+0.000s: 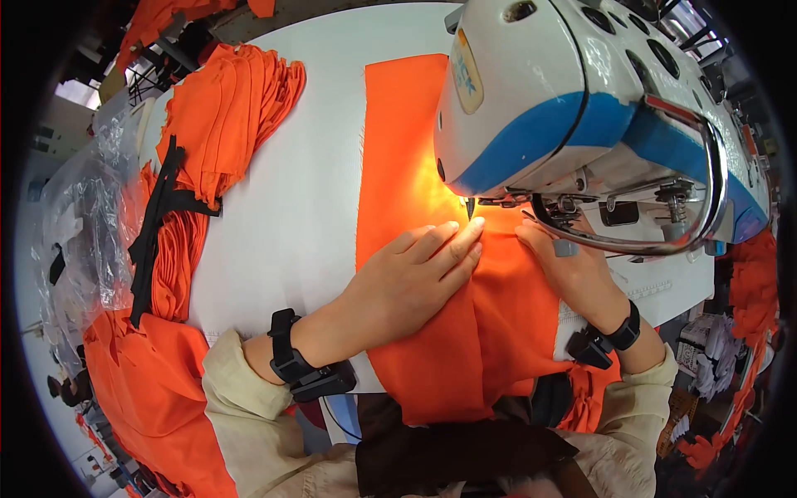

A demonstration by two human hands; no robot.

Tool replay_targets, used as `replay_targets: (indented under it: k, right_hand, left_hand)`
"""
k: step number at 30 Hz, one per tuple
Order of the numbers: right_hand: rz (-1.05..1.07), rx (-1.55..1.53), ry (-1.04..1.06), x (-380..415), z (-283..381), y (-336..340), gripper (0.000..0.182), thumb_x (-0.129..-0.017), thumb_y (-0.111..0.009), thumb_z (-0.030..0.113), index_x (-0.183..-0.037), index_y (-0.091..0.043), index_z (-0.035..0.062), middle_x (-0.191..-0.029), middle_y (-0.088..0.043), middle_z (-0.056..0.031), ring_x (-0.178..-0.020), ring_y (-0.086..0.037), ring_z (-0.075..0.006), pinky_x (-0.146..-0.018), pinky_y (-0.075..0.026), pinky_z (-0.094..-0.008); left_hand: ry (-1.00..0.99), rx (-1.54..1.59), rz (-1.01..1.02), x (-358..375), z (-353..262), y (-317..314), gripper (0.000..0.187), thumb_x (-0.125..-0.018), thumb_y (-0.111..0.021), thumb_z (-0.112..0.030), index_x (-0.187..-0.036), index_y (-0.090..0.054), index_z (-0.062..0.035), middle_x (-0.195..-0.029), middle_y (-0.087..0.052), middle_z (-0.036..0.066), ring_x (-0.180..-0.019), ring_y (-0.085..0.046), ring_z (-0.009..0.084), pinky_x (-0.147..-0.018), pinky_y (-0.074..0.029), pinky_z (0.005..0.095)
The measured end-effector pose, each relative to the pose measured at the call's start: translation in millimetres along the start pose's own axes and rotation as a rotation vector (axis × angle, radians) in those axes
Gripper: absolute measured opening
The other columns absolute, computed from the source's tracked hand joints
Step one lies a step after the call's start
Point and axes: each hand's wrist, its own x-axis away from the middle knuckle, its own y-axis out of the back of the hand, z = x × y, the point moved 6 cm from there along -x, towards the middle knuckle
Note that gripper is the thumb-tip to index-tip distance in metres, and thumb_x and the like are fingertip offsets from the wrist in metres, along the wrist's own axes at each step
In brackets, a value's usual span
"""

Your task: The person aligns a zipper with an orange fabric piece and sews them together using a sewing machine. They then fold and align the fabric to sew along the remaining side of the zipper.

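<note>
A long orange fabric piece runs under the white and blue sewing machine and hangs over the table's front edge. My left hand lies on the fabric, its fingers stretched out, with fingertips beside the lit needle area. To the right, my right hand is at the fabric's right side, below the machine head. Its fingertips touch the fabric near a fold; the machine partly hides them, and whether they pinch it does not show. Both wrists wear black straps with small devices.
Stacked orange pieces sit at the table's left, with black strips across them. Clear plastic hangs beyond. More orange cloth drapes at the lower left. A curved metal bar projects from the machine. A ruler scale marks the right side.
</note>
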Motion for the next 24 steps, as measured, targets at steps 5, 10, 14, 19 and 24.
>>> replay_targets:
  k: [5, 10, 14, 19, 24]
  right_hand:
    - [0.078, 0.142, 0.062, -8, 6, 1, 0.014, -0.068, -0.062, 0.005, -0.079, -0.062, -0.0027, -0.095, -0.055, -0.0148, -0.102, -0.052, -0.0350, -0.093, -0.046, -0.0487]
    - [0.192, 0.039, -0.069, -3, -3, -6, 0.014, -0.071, -0.060, 0.005, -0.083, -0.063, -0.0019, -0.094, -0.056, -0.0130, -0.099, -0.052, -0.0343, -0.101, -0.040, -0.0435]
    - [0.142, 0.031, -0.042, -18, 3, 13, 0.024, -0.088, -0.062, 0.008, -0.111, -0.057, 0.0058, -0.112, -0.062, -0.0102, -0.106, -0.059, -0.0305, -0.086, -0.045, -0.0437]
    - [0.270, -0.243, -0.036, -23, 9, -10, 0.038, -0.090, -0.062, 0.007, -0.127, -0.055, 0.0055, -0.127, -0.056, -0.0110, -0.119, -0.056, -0.0294, -0.094, -0.047, -0.0408]
    - [0.247, -0.434, -0.081, -21, 7, -18, 0.046, -0.090, -0.062, 0.007, -0.135, -0.052, 0.0041, -0.132, -0.052, -0.0131, -0.122, -0.054, -0.0288, -0.102, -0.046, -0.0381]
  left_hand:
    - [0.028, 0.038, 0.045, 0, 0, 1, 0.045, -0.085, -0.055, -0.013, -0.127, -0.054, 0.0003, -0.142, -0.049, 0.015, -0.117, -0.052, 0.0237, -0.098, -0.042, 0.0331]
    - [0.019, 0.040, 0.038, -2, 0, 1, 0.043, -0.084, -0.055, -0.012, -0.125, -0.056, 0.0003, -0.140, -0.051, 0.013, -0.117, -0.053, 0.0239, -0.098, -0.043, 0.0331]
    - [-0.003, -0.016, 0.024, -2, -1, -3, 0.040, -0.084, -0.055, -0.013, -0.122, -0.058, -0.0004, -0.138, -0.052, 0.014, -0.117, -0.053, 0.0254, -0.098, -0.043, 0.0333]
    - [-0.012, -0.020, 0.021, -2, -3, -1, 0.039, -0.084, -0.056, -0.014, -0.121, -0.060, -0.0020, -0.132, -0.055, 0.013, -0.117, -0.053, 0.0266, -0.099, -0.044, 0.0343]
    - [-0.009, -0.013, -0.015, 0, -7, 0, 0.037, -0.085, -0.055, -0.015, -0.120, -0.062, -0.0036, -0.129, -0.056, 0.012, -0.118, -0.053, 0.0279, -0.101, -0.043, 0.0364]
